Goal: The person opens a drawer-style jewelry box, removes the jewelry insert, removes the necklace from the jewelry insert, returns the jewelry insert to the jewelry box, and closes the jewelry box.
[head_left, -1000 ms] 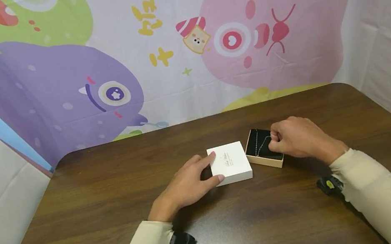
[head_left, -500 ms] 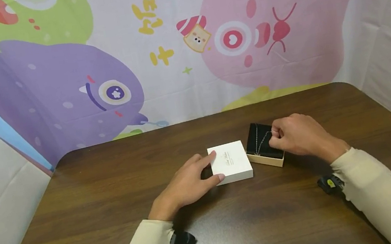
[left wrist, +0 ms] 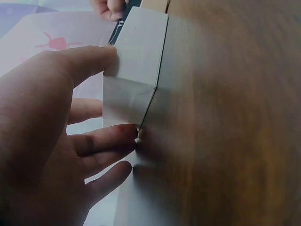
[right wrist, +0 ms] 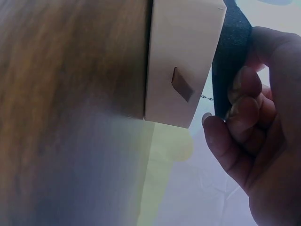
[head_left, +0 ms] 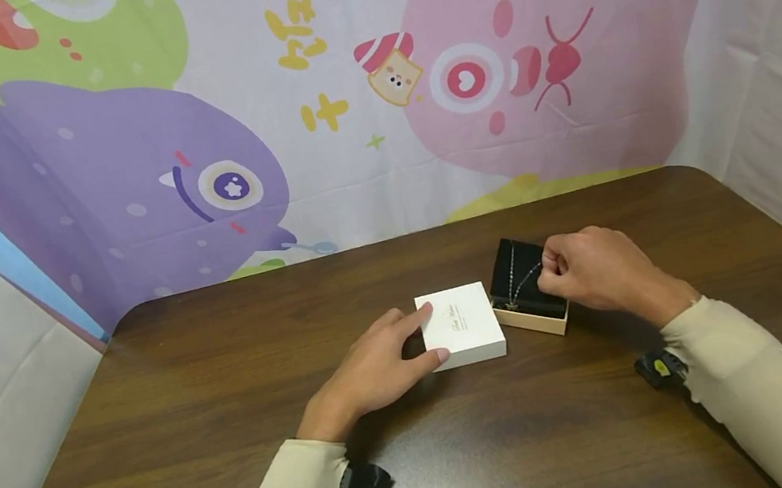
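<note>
My right hand (head_left: 592,269) pinches the edge of a black jewellery-box insert (head_left: 515,259), which is tilted up at its far side from a tan cardboard box base (head_left: 535,322). A thin silver chain necklace (head_left: 512,272) lies across the insert, and part of it is hidden by the hand. In the right wrist view the insert (right wrist: 230,42) stands out over the top of the base (right wrist: 178,61), with a bit of chain showing beneath. My left hand (head_left: 374,364) rests with relaxed fingers on the left end of the white box lid (head_left: 463,317), thumb at its front corner.
The lid and base sit side by side on a brown wooden table (head_left: 230,386). Behind the table hangs a printed cartoon cloth (head_left: 350,174), with pale panels at both sides. Dark straps with small devices are on both wrists.
The far side of the black insert has tilted upward from the base, raised by my right hand, and the chain has shifted on it. My left hand has stayed on the lid.
</note>
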Available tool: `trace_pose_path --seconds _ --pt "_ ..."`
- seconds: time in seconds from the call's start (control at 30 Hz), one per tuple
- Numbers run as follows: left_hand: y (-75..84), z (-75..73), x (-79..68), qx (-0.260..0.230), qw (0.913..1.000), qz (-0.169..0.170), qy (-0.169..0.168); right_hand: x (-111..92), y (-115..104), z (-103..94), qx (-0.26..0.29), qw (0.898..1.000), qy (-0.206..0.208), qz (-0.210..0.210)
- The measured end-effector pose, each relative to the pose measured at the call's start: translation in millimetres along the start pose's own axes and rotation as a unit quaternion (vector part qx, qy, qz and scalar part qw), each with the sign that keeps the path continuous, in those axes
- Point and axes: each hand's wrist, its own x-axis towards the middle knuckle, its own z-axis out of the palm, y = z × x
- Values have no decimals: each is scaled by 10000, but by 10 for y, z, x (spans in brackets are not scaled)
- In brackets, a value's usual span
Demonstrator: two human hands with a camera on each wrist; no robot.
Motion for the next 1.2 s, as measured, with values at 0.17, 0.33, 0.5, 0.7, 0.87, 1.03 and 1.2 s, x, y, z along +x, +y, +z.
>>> trace_pose_path --seconds 0.17,0.33,0.5,0.7,0.87,1.03,1.2 --pt "5 -5 -3 8 10000 -12 -28 2 -7 -1 46 10000 55 -20" --pt "10 -9 -5 24 10000 -29 -52 2 -21 -7 39 9998 152 -90" --pt "10 -10 -8 19 10000 -12 -41 0 -8 18 68 9991 338 -246" --pt "10 -9 -3 30 10000 5 -23 2 -5 24 99 9984 438 -346" --pt "7 -7 -2 44 10000 -14 -53 8 -8 17 92 9988 363 -314" --pt "0 -5 -1 44 10000 -27 -61 9 -6 18 63 9989 316 -331" --pt "0 -5 -3 23 10000 -23 -66 9 -8 18 127 9984 385 -388"
